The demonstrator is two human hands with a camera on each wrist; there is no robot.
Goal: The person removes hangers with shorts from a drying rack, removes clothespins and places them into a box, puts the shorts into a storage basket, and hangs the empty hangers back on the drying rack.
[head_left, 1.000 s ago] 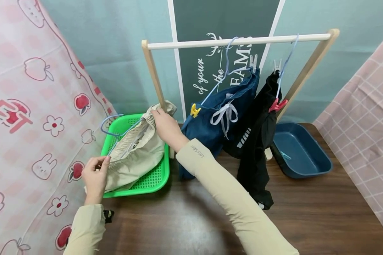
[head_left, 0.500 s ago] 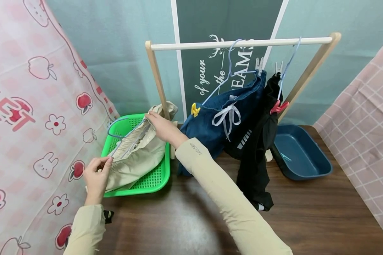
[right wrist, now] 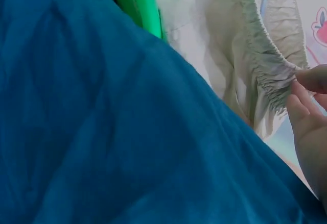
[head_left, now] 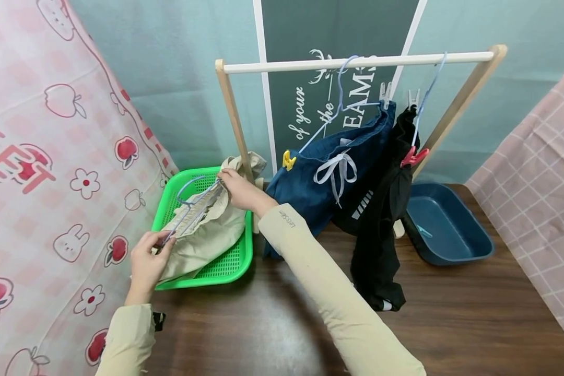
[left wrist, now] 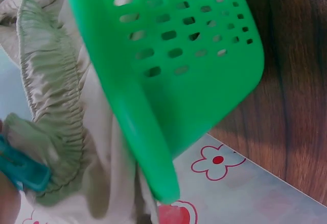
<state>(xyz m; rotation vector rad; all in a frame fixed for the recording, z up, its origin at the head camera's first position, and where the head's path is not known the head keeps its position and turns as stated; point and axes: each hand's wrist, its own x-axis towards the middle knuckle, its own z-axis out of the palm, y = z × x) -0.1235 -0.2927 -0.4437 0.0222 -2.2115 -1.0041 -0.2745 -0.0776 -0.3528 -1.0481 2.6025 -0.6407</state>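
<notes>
Beige pants (head_left: 207, 245) with a gathered elastic waistband lie over the green basket (head_left: 235, 263), a blue clothes hanger (head_left: 188, 209) across the waist opening. My left hand (head_left: 148, 261) pinches the hanger's near end beside the waistband. A teal clothespin (left wrist: 23, 165) sits by that waistband corner in the left wrist view, next to my fingers at the frame edge. My right hand (head_left: 242, 190) pinches the far end of the waistband; the right wrist view shows thumb and fingers on the gathered cloth (right wrist: 273, 78). Whether it also holds the hanger's far end is hidden.
A rack with a white bar (head_left: 282, 66) stands behind. Blue pants (head_left: 329, 162) and black pants (head_left: 385, 219) hang from it on hangers, held with a yellow clothespin (head_left: 289, 160), a red clothespin (head_left: 413, 156) and clear ones. A blue bin (head_left: 451, 230) stands at right.
My left hand has moved slightly right with the hanger's near end. The hanger's hook has swung right, over the waist opening. The right hand still pinches the waistband, nearly in place.
</notes>
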